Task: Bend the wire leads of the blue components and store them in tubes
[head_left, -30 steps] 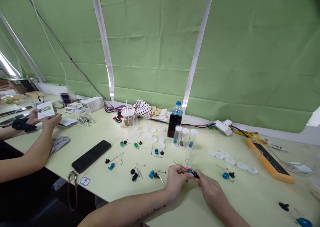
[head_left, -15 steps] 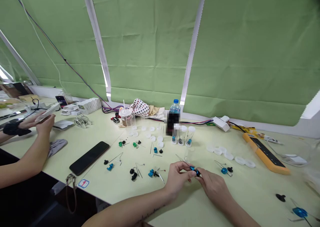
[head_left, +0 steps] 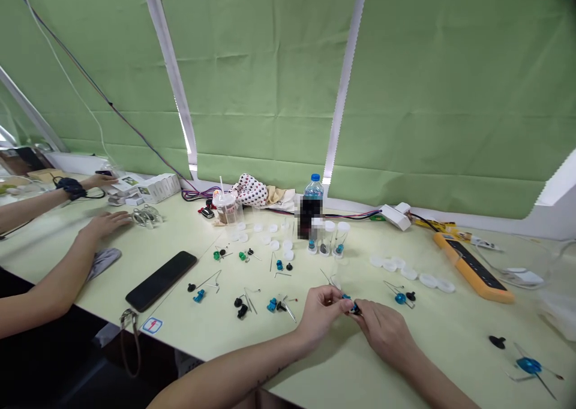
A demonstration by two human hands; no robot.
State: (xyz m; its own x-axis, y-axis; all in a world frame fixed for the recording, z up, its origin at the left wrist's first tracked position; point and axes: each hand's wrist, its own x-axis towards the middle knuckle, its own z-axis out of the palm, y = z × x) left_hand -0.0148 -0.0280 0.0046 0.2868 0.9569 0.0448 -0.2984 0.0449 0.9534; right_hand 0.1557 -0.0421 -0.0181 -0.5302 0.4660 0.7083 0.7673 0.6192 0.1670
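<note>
A small blue-and-black part [head_left: 353, 306] is pinched between the fingertips of both hands, just above the table. My left hand [head_left: 320, 313] grips its left end, fingers curled and thumb on top. From the other side my right hand [head_left: 387, 326] closes over the black end, and the fingers hide much of it. A thin metal rod [head_left: 326, 277] shows just beyond my left fingers. Left of my hands lie a blue piece [head_left: 272, 304] and a black knob-like piece [head_left: 281, 306] with thin rods. A round blue piece [head_left: 400, 298] sits to the right.
Clear tubes [head_left: 341, 241] with parts inside stand behind my hands, beside a bottle [head_left: 314, 188]. White caps [head_left: 408, 273] lie to the right, near an orange power strip [head_left: 472, 269]. A phone [head_left: 162, 280] lies left. At far left are a co-worker's hands [head_left: 105, 223] near white boxes [head_left: 159, 187].
My hands stay together on the blue-and-black part, with slight finger shifts. The co-worker no longer holds up the white object; one hand reaches to the boxes, the other rests on the table.
</note>
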